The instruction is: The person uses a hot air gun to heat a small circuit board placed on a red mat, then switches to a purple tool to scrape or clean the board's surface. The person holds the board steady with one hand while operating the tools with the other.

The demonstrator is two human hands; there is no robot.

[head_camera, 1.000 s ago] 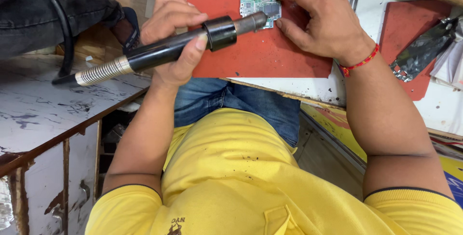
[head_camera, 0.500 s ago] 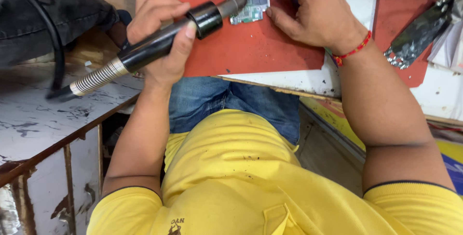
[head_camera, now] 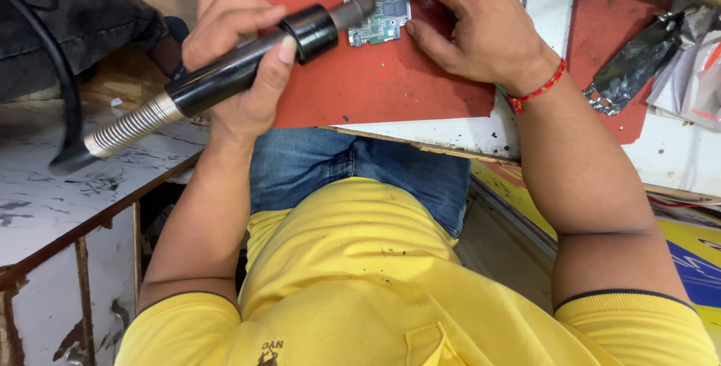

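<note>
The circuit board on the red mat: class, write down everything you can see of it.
The circuit board is small, green and roughly rectangular, with silvery metal shields and tiny components on its face. It lies flat near the top of the red mat. The right hand steadies it, fingertips at its right edge and top. The metal nozzle of the hot-air tool, gripped by the left hand, points at its left end.

I count two hands of mine: my left hand [head_camera: 240, 58] and my right hand [head_camera: 473, 28]. There is one black hot-air handpiece [head_camera: 233, 73] with one metal nozzle [head_camera: 354, 12] and one coiled spring collar [head_camera: 135, 127]. One small green circuit board [head_camera: 383, 17] lies here. I see two red mats: a large one [head_camera: 375, 88] and a smaller one [head_camera: 601, 43]. One red thread bracelet [head_camera: 537, 90] circles my wrist. One crumpled silver foil bag [head_camera: 631, 66] lies to the side.
</note>
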